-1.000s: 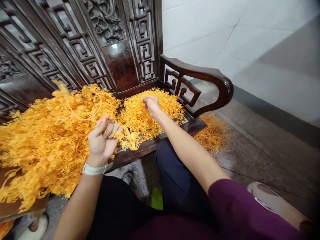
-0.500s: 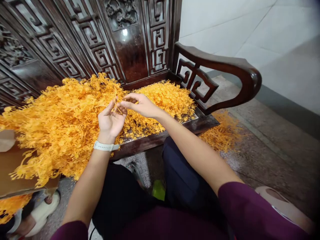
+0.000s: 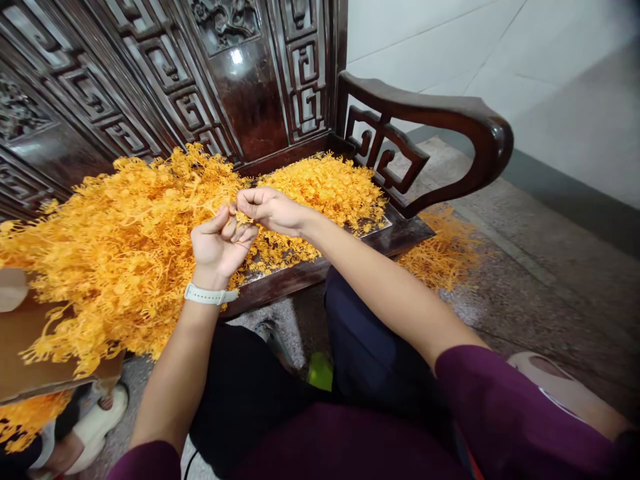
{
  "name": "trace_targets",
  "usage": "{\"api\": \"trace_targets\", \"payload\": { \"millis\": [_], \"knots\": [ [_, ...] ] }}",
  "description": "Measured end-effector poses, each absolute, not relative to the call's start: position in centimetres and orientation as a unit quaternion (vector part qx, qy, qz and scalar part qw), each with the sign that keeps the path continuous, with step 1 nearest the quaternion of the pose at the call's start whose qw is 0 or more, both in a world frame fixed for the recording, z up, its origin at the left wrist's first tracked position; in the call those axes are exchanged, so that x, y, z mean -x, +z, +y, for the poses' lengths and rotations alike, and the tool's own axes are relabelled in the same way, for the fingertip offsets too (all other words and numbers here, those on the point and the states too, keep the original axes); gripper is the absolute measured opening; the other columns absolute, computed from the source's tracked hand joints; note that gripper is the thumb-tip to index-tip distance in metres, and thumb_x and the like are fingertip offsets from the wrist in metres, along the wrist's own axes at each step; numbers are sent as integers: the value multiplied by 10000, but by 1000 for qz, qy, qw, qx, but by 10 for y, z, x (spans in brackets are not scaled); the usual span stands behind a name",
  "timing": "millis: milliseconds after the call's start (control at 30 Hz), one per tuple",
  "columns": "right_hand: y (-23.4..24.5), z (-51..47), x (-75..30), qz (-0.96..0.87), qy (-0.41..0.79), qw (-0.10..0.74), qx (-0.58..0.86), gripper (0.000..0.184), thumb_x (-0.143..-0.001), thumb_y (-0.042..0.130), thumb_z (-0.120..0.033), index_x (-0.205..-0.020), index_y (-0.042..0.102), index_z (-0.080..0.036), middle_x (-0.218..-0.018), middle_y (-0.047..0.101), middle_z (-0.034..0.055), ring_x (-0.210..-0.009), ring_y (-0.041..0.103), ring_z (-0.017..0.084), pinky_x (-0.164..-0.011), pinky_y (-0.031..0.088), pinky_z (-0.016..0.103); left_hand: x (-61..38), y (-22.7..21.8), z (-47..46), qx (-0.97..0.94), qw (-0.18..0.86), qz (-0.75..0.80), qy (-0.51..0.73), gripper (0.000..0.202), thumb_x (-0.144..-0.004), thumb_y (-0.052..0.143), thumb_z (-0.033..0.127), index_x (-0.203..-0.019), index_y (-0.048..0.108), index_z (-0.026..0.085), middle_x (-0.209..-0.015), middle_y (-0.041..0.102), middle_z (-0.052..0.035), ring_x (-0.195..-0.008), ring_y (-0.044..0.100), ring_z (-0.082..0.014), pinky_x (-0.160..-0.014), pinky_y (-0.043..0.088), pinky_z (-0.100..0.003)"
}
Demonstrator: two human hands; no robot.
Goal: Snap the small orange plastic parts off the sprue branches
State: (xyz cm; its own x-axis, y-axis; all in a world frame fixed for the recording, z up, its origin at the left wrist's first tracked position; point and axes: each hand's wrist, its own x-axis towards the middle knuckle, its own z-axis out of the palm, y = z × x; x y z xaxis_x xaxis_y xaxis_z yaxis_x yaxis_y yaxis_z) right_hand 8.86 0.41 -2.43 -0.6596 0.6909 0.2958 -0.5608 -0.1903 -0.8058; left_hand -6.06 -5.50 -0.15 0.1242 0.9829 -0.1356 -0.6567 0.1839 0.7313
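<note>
Between my two hands is a small orange plastic flower piece (image 3: 243, 218), partly covered by fingers. My left hand (image 3: 220, 245), palm up with a pale watch band on the wrist, pinches it between thumb and fingertips. From the right, my right hand (image 3: 270, 210) has thumb and fingers closed on the same piece, the tips meeting those of the left. Behind and left of the hands spreads a large heap of branched orange artificial flowers (image 3: 135, 247). A lower pile of loose orange flower heads (image 3: 330, 190) lies to the right on the bench seat.
The dark carved wooden bench (image 3: 260, 127) has a curved armrest (image 3: 425, 107) at the right. Bare orange stems (image 3: 443, 250) lie on the floor beyond its end. A cardboard box (image 3: 30, 347) stands at the left, near another person's foot in a pale shoe (image 3: 100, 420).
My fingers have closed in around the flower piece, and the thin stems that showed above my left palm are now mostly hidden. The view has shifted slightly.
</note>
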Motion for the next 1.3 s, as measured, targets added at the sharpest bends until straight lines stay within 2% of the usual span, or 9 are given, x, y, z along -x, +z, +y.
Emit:
{"api": "trace_targets", "payload": {
  "millis": [167,333,467,567,700,833,1000,1167,1300],
  "knots": [
    [-12,4,-101,-390,794,461,74,285,-1082,554,-180,-800,513,-195,-713,533,-37,-622,494,86,-639,460,214,73,7,-55,-254,689,262,626,420,-1168,331,220,-853,599,147,-516,154,85,-441,278,-90,-489,316,-183],
    [-10,21,-116,-372,696,554,266,118,-1079,613,-282,-989,577,-215,-674,515,-74,-517,392,68,-499,292,182,83,8,-46,-260,684,230,641,402,-1155,332,242,-886,609,131,-527,179,85,-457,330,-86,-511,350,-184],
    [-25,41,-127,-345,581,578,458,256,-1002,692,-374,-1180,574,-234,-1028,677,33,-789,624,138,-648,461,234,76,12,-36,-286,684,221,633,387,-1138,368,281,-853,594,150,-527,121,89,-447,278,-93,-499,343,-195],
    [-32,49,-132,-372,500,563,543,494,-869,811,-363,-1279,574,-223,-1241,674,86,-1072,641,215,-820,510,285,65,19,-29,-318,686,216,617,437,-1139,362,368,-801,561,174,-524,74,87,-449,196,-103,-479,315,-210],
    [-24,42,-140,-415,583,536,447,323,-987,650,-496,-1111,642,-198,-1043,706,66,-849,609,165,-705,452,261,50,29,-17,-339,673,220,620,475,-1122,345,408,-744,536,194,-522,43,72,-473,118,-120,-468,259,-229],
    [-17,28,-149,-492,668,469,303,549,-967,583,-741,-960,678,-201,-875,666,40,-718,556,148,-608,403,259,43,37,-8,-368,641,231,633,495,-1103,334,362,-723,585,170,-510,62,60,-491,115,-120,-485,247,-243],
    [-26,22,-157,-584,563,504,296,514,-741,935,-561,-751,566,-203,-693,511,-59,-629,450,97,-574,357,240,37,38,6,-405,602,235,646,393,-1056,425,262,-735,631,167,-513,100,56,-494,129,-114,-498,274,-245],
    [-28,26,-172,-503,572,549,345,325,-888,837,-403,-821,579,-217,-739,578,-49,-621,495,89,-593,388,242,18,21,21,-482,532,365,593,185,-818,735,24,-726,648,160,-510,315,74,-436,211,-57,-436,236,-190],
    [-27,28,-173,-468,550,590,361,316,-917,806,-439,-840,579,-233,-711,519,-56,-609,436,98,-569,366,234,5,5,24,-555,460,484,496,229,-721,892,140,-937,816,144,-480,405,77,-406,252,-55,-414,143,-192]
  ]
}}
